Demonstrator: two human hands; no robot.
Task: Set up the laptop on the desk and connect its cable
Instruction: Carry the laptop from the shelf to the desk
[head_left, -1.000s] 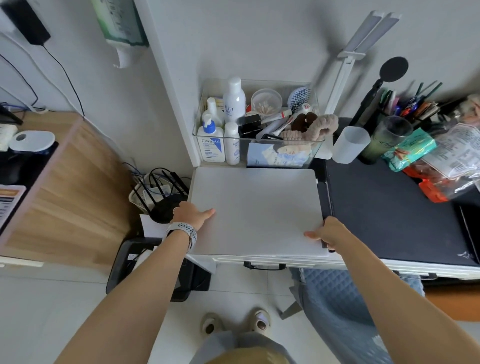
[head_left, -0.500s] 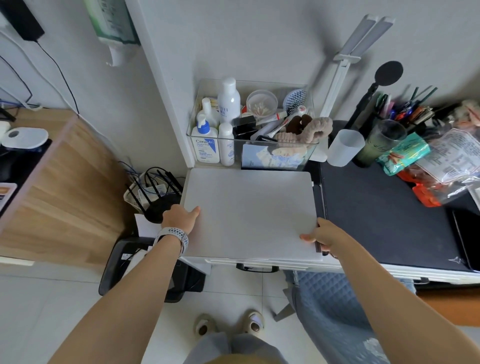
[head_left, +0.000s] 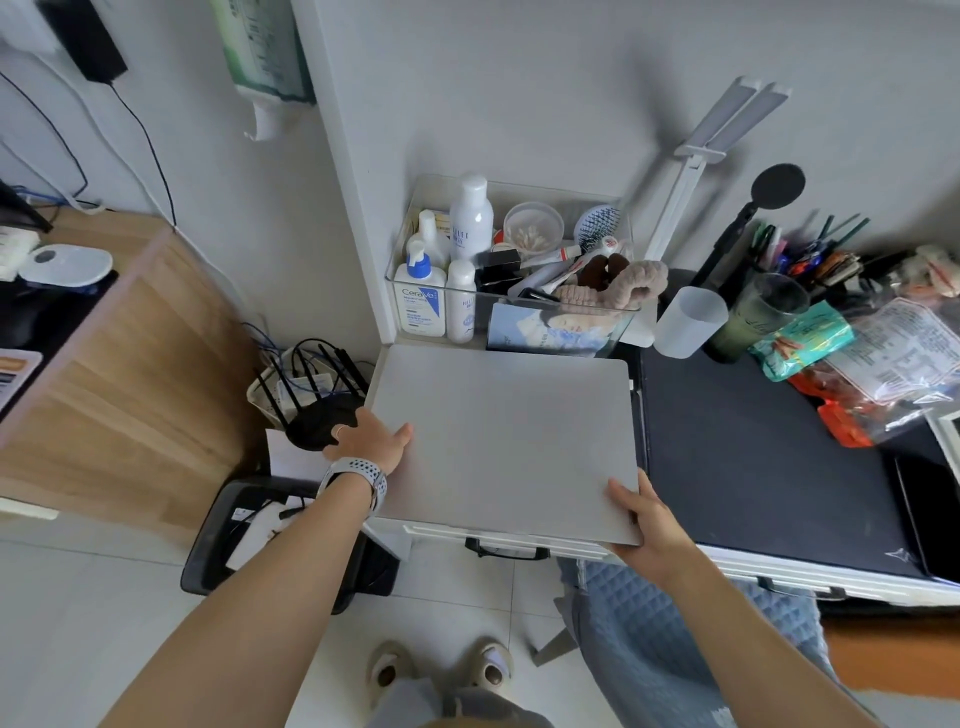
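Desk (head_left: 769, 467); laptop (head_left: 504, 431) between gripping fingers (head_left: 621, 491).

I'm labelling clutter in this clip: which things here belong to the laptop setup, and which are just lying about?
Belongs to the job:
laptop, closed, gripped by left hand and right hand
desk

Just lying about:
toiletries bin
white cup
dark tumbler
snack packets
router
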